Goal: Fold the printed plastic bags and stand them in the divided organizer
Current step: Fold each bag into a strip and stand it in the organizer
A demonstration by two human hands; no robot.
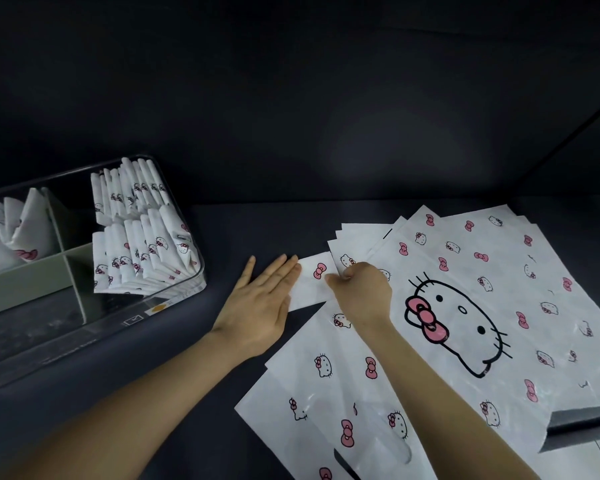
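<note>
A fanned stack of flat white plastic bags (499, 271) printed with cat faces and pink bows lies on the dark table at the right. A bag folded into a narrow strip (314, 284) juts out from the stack's left corner. My left hand (260, 303) lies flat with straight fingers, its fingertips pressing the strip's left end. My right hand (361, 289) has curled fingers and pinches a bag edge at the strip's right end. The clear divided organizer (184, 299) stands at the left, with several folded bags (142, 230) upright in its right compartments.
More loosely folded bags (11, 230) sit in the organizer's far left compartment, behind grey-green dividers (63, 247). The organizer's near compartments show a bare floor. A dark wall rises behind the table. The table's front right edge (582, 424) shows below the stack.
</note>
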